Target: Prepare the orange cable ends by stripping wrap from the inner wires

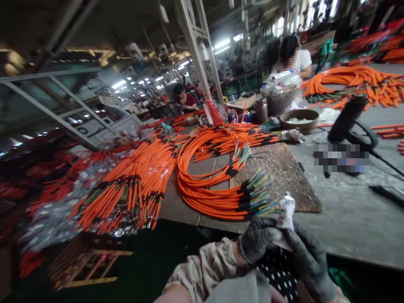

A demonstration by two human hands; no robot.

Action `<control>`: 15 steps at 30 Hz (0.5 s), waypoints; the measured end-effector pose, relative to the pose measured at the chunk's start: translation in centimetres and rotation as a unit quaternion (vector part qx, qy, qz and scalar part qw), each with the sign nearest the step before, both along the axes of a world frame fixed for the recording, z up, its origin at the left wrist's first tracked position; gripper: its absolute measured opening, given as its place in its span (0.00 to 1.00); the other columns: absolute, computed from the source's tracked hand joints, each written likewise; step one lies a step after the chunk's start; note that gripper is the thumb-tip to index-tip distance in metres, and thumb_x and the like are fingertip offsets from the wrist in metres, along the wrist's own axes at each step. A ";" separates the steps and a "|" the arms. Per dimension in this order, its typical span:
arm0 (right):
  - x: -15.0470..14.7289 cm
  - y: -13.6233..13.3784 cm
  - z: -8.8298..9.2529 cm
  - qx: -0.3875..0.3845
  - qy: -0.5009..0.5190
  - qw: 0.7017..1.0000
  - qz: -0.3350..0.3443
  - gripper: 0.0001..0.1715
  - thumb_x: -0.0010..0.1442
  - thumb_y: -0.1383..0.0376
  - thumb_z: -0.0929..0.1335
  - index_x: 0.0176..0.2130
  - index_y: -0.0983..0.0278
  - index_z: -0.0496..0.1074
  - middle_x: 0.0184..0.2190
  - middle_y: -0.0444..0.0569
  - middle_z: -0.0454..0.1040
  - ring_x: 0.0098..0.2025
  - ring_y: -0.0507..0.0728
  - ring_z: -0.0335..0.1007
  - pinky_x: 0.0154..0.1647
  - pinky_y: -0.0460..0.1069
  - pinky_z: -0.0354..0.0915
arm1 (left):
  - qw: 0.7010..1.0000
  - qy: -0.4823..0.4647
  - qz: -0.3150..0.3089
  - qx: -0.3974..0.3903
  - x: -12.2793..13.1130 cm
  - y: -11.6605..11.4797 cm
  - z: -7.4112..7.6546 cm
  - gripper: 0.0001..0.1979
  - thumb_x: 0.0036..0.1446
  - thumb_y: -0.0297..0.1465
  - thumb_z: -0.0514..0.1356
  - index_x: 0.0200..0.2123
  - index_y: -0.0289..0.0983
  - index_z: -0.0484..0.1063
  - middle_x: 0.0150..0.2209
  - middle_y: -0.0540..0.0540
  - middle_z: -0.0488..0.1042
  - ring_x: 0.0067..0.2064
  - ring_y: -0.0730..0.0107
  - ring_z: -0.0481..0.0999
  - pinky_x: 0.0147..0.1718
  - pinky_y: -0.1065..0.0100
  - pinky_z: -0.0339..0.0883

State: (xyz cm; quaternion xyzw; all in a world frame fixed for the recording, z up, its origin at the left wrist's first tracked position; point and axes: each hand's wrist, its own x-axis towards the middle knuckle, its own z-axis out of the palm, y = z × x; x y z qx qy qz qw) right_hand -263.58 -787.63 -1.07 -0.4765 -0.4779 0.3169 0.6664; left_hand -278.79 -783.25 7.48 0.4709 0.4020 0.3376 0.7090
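Both hands wear grey, dirty work gloves and meet low in the view, just off the table's front edge. Between them stands a small white crumpled wrapper or bag; its contents are hidden. My left hand has its fingers closed on the lower left of this white wrapper. My right hand closes on it from the right. Just beyond my hands lies a coiled bundle of orange cables, with black sleeves and loose blue and yellow-green wire ends pointing right.
A worn board lies on the grey table. More orange cables spread at the left, some ends over the edge. A black heat gun with a cord stands right. Behind are a round bowl, a basket and a seated person.
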 end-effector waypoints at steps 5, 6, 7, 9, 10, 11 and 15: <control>-1.5 -0.7 4.3 -0.001 0.030 0.992 0.125 0.16 0.66 0.51 0.73 0.44 0.58 0.86 0.40 0.48 0.86 0.36 0.61 0.84 0.39 0.52 0.82 | 0.990 0.098 0.001 0.101 -2.7 -0.7 0.7 0.26 0.50 0.54 0.72 0.35 0.35 0.83 0.36 0.43 0.80 0.39 0.63 0.74 0.42 0.64 0.70; -2.0 -1.0 4.9 -0.015 0.047 0.989 0.138 0.17 0.66 0.50 0.73 0.47 0.57 0.85 0.42 0.48 0.86 0.39 0.61 0.84 0.42 0.52 0.82 | 0.989 0.107 0.002 0.105 -3.1 -0.7 0.7 0.26 0.52 0.54 0.71 0.34 0.35 0.83 0.35 0.43 0.80 0.38 0.64 0.74 0.41 0.65 0.70; -2.5 -1.3 5.3 -0.028 0.067 0.988 0.139 0.19 0.66 0.49 0.73 0.50 0.56 0.84 0.45 0.47 0.86 0.42 0.61 0.84 0.46 0.52 0.82 | 0.989 0.109 -0.004 0.101 -3.4 -0.8 0.5 0.27 0.54 0.55 0.70 0.34 0.34 0.82 0.33 0.44 0.79 0.35 0.66 0.73 0.38 0.65 0.69; -3.7 -2.0 5.5 -0.046 0.100 0.987 0.120 0.19 0.67 0.49 0.73 0.50 0.55 0.84 0.46 0.46 0.85 0.46 0.60 0.83 0.50 0.52 0.80 | 0.991 0.098 -0.010 0.085 -3.9 -1.3 0.1 0.29 0.54 0.56 0.69 0.32 0.33 0.82 0.30 0.45 0.77 0.32 0.68 0.71 0.34 0.67 0.68; -4.1 -2.4 5.4 -0.051 0.110 0.986 0.115 0.18 0.68 0.49 0.72 0.49 0.55 0.84 0.44 0.46 0.86 0.45 0.60 0.83 0.49 0.51 0.80 | 0.993 0.089 -0.012 0.079 -4.1 -1.6 -0.2 0.29 0.54 0.57 0.69 0.32 0.33 0.82 0.29 0.45 0.77 0.32 0.68 0.71 0.33 0.67 0.68; -4.5 -2.7 5.2 -0.053 0.114 0.985 0.117 0.18 0.69 0.49 0.71 0.48 0.55 0.85 0.43 0.46 0.86 0.44 0.59 0.83 0.48 0.51 0.80 | 0.994 0.079 -0.015 0.073 -4.3 -2.0 -0.4 0.30 0.54 0.57 0.69 0.32 0.33 0.82 0.30 0.44 0.77 0.32 0.67 0.72 0.34 0.67 0.68; -4.1 -3.7 4.2 -0.085 0.125 0.975 0.165 0.16 0.68 0.52 0.72 0.45 0.59 0.85 0.37 0.48 0.84 0.37 0.59 0.80 0.40 0.51 0.77 | 0.997 0.034 -0.037 0.056 -5.3 -2.2 -0.5 0.29 0.49 0.55 0.73 0.40 0.35 0.85 0.37 0.42 0.81 0.36 0.63 0.76 0.36 0.66 0.72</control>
